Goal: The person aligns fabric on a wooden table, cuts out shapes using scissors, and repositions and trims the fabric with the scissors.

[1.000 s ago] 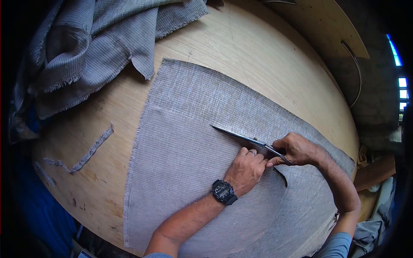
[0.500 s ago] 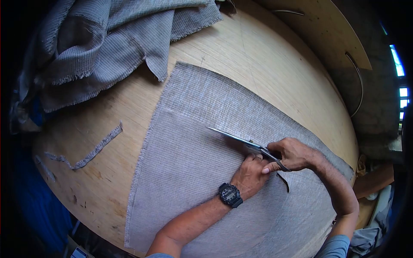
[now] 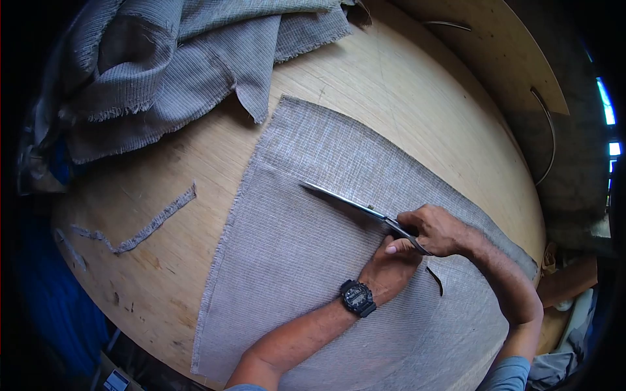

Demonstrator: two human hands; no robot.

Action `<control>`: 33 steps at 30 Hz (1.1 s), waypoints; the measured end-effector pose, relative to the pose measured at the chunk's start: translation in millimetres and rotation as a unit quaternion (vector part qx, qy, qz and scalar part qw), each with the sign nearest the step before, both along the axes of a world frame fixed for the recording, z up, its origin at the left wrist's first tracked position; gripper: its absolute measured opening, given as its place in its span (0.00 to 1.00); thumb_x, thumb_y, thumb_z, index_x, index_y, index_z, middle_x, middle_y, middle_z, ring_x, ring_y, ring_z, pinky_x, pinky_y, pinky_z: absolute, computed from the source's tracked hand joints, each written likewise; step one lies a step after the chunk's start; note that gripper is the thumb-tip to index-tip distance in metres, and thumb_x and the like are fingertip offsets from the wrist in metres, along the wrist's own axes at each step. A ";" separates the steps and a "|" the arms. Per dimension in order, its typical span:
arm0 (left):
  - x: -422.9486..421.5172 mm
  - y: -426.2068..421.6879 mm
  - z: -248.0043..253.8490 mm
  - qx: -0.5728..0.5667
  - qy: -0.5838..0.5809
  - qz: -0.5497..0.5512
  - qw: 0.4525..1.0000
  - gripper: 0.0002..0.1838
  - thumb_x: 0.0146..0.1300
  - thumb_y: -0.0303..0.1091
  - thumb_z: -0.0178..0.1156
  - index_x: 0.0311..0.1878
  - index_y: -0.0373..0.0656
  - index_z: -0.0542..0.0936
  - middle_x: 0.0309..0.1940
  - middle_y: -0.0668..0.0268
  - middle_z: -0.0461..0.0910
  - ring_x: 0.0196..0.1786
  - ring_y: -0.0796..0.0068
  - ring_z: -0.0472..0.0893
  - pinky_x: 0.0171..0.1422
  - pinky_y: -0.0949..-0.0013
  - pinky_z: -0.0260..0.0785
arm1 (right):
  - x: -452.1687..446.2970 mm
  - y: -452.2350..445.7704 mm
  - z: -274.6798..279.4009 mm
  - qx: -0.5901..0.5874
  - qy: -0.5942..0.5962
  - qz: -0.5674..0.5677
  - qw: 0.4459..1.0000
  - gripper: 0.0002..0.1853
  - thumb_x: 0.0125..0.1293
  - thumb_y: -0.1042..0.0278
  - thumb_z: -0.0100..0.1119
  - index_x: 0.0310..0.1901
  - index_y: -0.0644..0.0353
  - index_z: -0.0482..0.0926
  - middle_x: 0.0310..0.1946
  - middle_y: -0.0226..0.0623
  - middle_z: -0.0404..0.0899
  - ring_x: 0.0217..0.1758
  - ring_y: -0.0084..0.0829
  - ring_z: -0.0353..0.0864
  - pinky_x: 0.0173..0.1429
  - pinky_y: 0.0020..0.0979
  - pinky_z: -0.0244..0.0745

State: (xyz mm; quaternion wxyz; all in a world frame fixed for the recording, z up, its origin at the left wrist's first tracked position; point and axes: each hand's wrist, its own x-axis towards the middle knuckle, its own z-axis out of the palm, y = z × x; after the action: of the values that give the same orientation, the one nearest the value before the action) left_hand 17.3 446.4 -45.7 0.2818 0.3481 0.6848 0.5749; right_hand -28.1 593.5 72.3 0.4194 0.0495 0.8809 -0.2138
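Note:
A large pair of scissors (image 3: 344, 198) lies across the grey woven fabric (image 3: 293, 241), pointing left. Its blades look close together. My right hand (image 3: 435, 229) is closed round the scissors' handles, with the thumb on the near side. Just below it, my left hand (image 3: 390, 270) rests on the fabric, a black digital watch (image 3: 357, 298) on its wrist. The left fingers are mostly hidden beneath the right hand and the handles. Near both hands is a thin dark curved mark (image 3: 435, 281); I cannot tell whether it is a strip or a slit.
A heap of similar grey fabric (image 3: 182, 72) covers the far left of the wooden table (image 3: 365, 72). A frayed fabric strip (image 3: 153, 225) lies left of the flat piece. Beyond the far right edge stands a board (image 3: 521, 45) and a curved metal rod (image 3: 553, 137).
The scissors have shifted left over the fabric with my right hand. My left fingers have slipped further under the right hand. The whole view has moved slightly.

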 end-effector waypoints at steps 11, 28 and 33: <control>1.0 -5.7 8.9 -0.046 0.273 -0.014 0.961 0.07 0.65 0.27 0.53 0.39 0.38 0.81 0.37 0.57 0.81 0.43 0.64 0.82 0.50 0.62 0.74 | -12.2 -9.4 -4.3 -0.014 0.010 -0.006 1.000 0.39 0.56 0.22 0.60 0.26 0.61 0.79 0.15 0.32 0.72 0.20 0.26 0.72 0.24 0.36 0.65; -3.8 -8.9 15.6 -0.081 0.259 -0.059 0.961 0.09 0.66 0.28 0.52 0.39 0.39 0.82 0.40 0.56 0.80 0.52 0.61 0.79 0.61 0.56 0.67 | -39.5 -24.9 -17.0 -0.069 0.021 -0.027 0.997 0.39 0.51 0.22 0.64 0.24 0.62 0.76 0.14 0.28 0.67 0.21 0.24 0.68 0.25 0.36 0.59; -1.7 -8.1 10.3 -0.054 0.283 -0.029 0.957 0.10 0.66 0.30 0.52 0.39 0.41 0.83 0.40 0.58 0.81 0.51 0.62 0.78 0.61 0.56 0.66 | -44.5 -26.2 -18.4 -0.055 0.026 0.013 0.998 0.41 0.53 0.19 0.59 0.25 0.61 0.77 0.14 0.30 0.70 0.20 0.24 0.71 0.24 0.36 0.65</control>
State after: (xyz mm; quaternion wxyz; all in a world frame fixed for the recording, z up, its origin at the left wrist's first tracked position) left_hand 15.6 438.3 -35.5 0.1119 0.5005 0.7561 0.4065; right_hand -72.7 567.3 53.9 0.4016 0.0095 0.8786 -0.2582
